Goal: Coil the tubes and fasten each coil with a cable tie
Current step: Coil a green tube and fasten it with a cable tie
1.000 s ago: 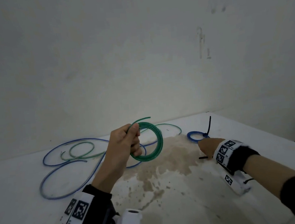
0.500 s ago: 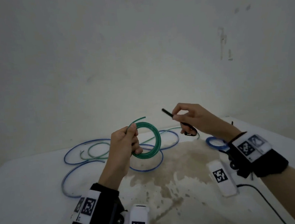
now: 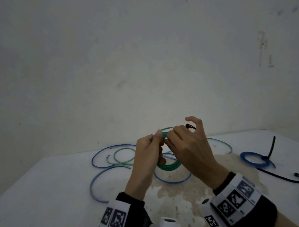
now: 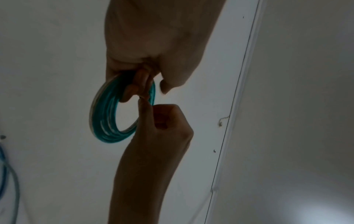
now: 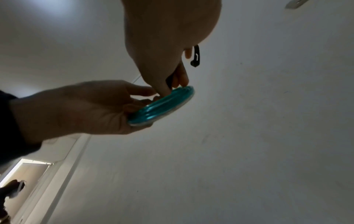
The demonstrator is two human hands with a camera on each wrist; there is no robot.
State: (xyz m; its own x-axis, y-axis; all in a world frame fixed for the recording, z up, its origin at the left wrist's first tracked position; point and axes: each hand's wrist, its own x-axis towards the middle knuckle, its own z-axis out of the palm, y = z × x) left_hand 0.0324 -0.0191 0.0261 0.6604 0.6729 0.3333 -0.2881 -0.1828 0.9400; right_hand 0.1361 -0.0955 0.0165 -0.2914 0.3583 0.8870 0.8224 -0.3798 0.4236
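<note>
My left hand [image 3: 148,155] grips a green tube coil [image 3: 168,166] above the table, fingers curled through its ring; the coil [image 4: 107,119] shows clearly in the left wrist view and again [image 5: 162,106] in the right wrist view. My right hand [image 3: 185,142] meets the coil's top and pinches a black cable tie [image 3: 190,126], whose head end [image 5: 195,56] sticks out behind the fingers. The tie's far end is hidden between the hands.
Loose blue and green tubes [image 3: 113,161] sprawl on the white table [image 3: 43,195] behind my hands. A blue coil [image 3: 254,159] with a black tie lies at the right. Two spare black cable ties [image 3: 284,176] lie near the right edge. A wall stands close behind.
My right hand picked a black cable tie off the table at the right, lifted it, and brought it to the green coil. The left hand kept holding the coil.
</note>
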